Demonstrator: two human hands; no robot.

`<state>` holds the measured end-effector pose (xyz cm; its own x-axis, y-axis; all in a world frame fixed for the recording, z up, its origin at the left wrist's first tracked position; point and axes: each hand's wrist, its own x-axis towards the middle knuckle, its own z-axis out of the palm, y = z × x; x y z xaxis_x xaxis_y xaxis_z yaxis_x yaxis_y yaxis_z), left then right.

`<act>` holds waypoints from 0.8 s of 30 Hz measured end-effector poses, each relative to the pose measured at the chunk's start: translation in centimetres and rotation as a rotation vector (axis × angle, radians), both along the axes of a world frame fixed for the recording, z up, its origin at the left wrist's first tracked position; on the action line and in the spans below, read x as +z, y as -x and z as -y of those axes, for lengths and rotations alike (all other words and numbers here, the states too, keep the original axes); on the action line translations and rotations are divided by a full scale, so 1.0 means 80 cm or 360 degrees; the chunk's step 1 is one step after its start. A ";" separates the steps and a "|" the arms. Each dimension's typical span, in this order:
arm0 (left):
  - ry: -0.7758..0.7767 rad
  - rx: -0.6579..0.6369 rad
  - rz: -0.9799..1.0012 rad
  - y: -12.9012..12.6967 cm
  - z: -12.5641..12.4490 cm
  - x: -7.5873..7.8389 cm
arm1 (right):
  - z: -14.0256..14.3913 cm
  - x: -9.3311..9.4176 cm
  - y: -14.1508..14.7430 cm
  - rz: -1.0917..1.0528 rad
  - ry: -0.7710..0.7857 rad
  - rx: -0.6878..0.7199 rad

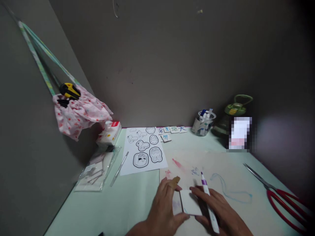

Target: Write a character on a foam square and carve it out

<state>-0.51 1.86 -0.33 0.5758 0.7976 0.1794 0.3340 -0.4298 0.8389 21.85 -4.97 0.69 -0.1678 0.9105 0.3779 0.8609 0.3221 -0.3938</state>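
The table (91,213) has a flat, pale green top. Its far edge runs along the far wall (152,65), a plain grey surface with small dark specks and a pale mark (199,11) high up. The left wall (22,131), also grey, meets the far wall at a corner. The right wall (283,88) is darker, with a soft light patch (278,127). Overall lighting is dim.

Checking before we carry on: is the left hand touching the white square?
Touching. The head view shows the left hand with its thumb against the lower-left corner of the white square, no gap visible there.
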 end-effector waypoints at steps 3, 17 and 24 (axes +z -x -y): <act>-0.0009 -0.0010 0.0004 0.000 -0.001 0.005 | -0.001 -0.004 -0.003 0.0008 -0.0038 0.0014; -0.0095 -0.0022 0.0005 -0.002 -0.003 0.005 | -0.006 -0.016 -0.010 0.0031 -0.0074 0.0074; -0.0053 -0.0026 -0.0036 -0.001 -0.001 0.010 | -0.006 -0.014 -0.010 0.0052 -0.0095 0.0095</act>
<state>-0.43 1.92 0.43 0.5928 0.7821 0.1922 0.3457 -0.4626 0.8164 22.62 -4.48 -0.42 -0.2344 0.8745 0.4246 0.8515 0.3954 -0.3443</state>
